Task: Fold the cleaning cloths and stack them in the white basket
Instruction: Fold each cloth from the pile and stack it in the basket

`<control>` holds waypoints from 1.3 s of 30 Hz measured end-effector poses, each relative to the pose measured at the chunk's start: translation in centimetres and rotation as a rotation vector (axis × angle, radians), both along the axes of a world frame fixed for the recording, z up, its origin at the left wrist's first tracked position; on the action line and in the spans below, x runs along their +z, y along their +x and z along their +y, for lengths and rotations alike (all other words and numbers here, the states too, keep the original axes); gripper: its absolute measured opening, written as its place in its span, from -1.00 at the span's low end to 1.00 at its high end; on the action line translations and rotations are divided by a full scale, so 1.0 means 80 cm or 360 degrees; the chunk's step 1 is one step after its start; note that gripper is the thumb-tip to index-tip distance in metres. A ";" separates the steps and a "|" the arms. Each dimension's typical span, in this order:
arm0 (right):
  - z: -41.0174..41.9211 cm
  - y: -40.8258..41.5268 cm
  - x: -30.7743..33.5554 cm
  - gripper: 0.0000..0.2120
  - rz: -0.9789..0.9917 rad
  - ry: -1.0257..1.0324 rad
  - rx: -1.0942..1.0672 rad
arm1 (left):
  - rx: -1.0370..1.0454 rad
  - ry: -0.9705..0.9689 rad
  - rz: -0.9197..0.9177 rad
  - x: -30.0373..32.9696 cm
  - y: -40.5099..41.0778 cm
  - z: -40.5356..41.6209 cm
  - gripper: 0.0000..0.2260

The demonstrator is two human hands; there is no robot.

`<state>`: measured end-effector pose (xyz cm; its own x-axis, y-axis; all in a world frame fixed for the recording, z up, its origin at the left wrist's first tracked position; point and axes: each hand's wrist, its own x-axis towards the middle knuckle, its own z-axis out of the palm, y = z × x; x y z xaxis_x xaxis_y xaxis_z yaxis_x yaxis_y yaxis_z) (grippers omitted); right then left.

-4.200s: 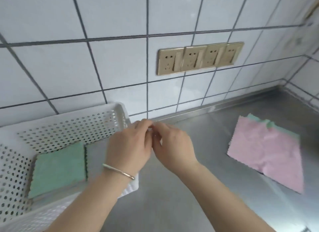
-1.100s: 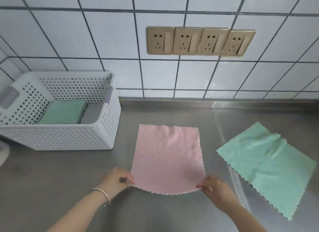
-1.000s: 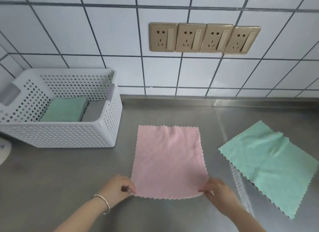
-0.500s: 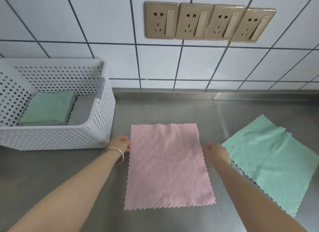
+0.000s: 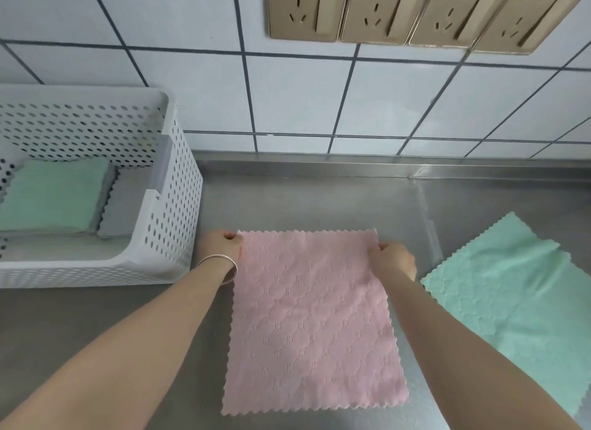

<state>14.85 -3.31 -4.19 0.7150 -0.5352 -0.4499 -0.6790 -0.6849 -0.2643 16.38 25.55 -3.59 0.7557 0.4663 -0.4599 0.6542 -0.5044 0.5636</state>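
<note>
Pink cloth flat on tabletop, just right of white basket. My left hand and right hand each pinch a far corner, grip closed. Green cloth lies further right of the basket.

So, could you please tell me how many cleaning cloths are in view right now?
4: a pink cloth flat on the counter, held at its far corners; a green cloth to its right; a folded green cloth and a grey cloth in the white basket. More may lie hidden underneath.
</note>
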 end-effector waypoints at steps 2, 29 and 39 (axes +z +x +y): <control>-0.007 -0.003 -0.004 -0.63 0.0010 -0.0111 0.0023 | -0.0030 0.0081 -0.0005 -0.003 0.002 0.002 -0.72; 0.014 -0.273 -0.008 -0.79 -0.0782 -0.0299 0.1853 | -0.1897 0.0620 -0.0587 -0.010 -0.254 -0.014 -0.80; -0.002 -0.275 -0.007 -0.68 -0.0707 -0.0532 0.1465 | -0.1794 0.0638 -0.0735 -0.022 -0.275 0.002 -0.50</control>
